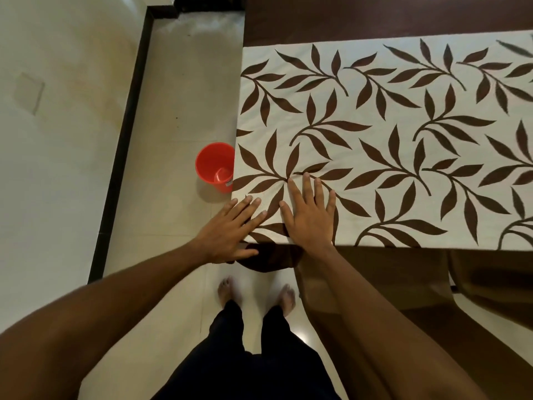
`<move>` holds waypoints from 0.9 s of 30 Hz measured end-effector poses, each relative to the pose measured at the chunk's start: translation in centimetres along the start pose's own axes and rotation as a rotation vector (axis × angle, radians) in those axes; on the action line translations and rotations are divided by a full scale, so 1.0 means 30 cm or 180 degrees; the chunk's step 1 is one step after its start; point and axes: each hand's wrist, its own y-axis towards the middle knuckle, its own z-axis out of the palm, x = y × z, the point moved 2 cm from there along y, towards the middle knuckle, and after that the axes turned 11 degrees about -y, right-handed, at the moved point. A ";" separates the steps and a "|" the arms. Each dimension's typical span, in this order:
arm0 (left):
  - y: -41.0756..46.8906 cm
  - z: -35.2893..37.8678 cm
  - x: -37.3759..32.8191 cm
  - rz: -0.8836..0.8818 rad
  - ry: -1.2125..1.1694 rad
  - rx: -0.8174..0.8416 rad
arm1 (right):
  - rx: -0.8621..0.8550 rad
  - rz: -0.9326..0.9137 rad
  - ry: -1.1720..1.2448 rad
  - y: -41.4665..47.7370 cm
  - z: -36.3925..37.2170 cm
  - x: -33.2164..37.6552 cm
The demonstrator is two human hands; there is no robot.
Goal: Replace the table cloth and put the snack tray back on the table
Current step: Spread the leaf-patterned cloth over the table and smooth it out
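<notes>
red bucket (215,166): on the floor (178,111), just beside the left end of the counter (375,15).
my left hand (230,226): flat, fingers straight, fingertips on the near left corner of the table cloth (403,145), gripping nothing.
my right hand (310,215): spread flat on the cloth, just beside my left.
table cloth: cream with brown leaves, lying across the counter.

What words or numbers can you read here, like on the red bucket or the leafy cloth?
No words or numbers can be read.
red bucket: it has a small pale sticker on its side, too small and blurred to read.
table cloth: it shows only brown leaf shapes, no writing.
</notes>
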 end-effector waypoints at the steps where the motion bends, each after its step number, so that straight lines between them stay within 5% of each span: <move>1: -0.021 0.000 0.007 -0.0047 -0.0016 -0.0034 | -0.0018 0.0007 0.0024 0.001 0.000 0.002; 5: -0.045 0.005 -0.014 -0.0851 -0.0621 -0.0503 | -0.0054 0.0024 0.0044 0.001 0.009 -0.004; 14: -0.101 -0.056 0.022 -0.0972 -0.0309 -0.0597 | -0.0074 0.0023 -0.0042 0.007 0.024 -0.011; 23: -0.146 0.074 -0.188 0.0226 -0.0267 -0.0956 | -0.0085 0.0022 -0.0019 0.008 0.029 -0.006; 27: -0.072 0.076 -0.237 0.0743 0.0020 -0.0618 | -0.0107 0.0010 -0.0018 0.006 0.032 -0.007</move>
